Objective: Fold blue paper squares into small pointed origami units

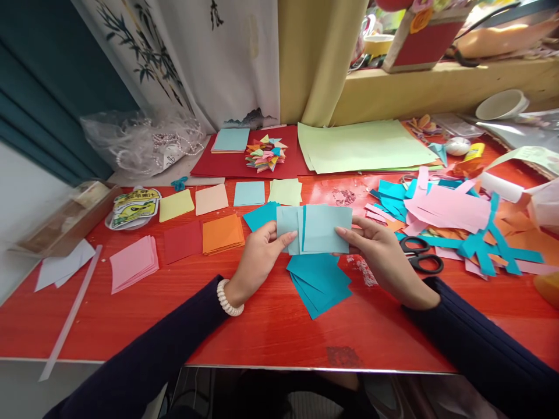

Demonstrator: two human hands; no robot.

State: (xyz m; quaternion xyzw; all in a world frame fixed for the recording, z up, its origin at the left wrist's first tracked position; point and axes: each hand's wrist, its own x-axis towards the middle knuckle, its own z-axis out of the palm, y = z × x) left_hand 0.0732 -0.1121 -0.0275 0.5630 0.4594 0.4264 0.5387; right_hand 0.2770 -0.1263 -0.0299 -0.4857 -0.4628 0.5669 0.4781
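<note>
Several light blue paper squares (326, 228) are fanned out between my two hands above the red table. My left hand (259, 256) pinches them at the left edge, thumb on top; a pale coiled band circles that wrist. At the right edge my right hand (379, 251) grips the same sheets with its thumb in front. Below them lies a loose stack of teal paper squares (318, 284), and another teal square (261, 216) shows beside my left hand. Behind the hands are piles of light blue (248, 194), pale green (285, 192) and orange squares (222, 234).
Black scissors (421, 254) rest beside a heap of paper scraps (454, 209) on the right. A clear ruler (72, 314) overhangs the left front edge. Pink squares (134, 263) lie nearby. At the back are large green sheets (362, 146) and a folded paper ornament (265, 153).
</note>
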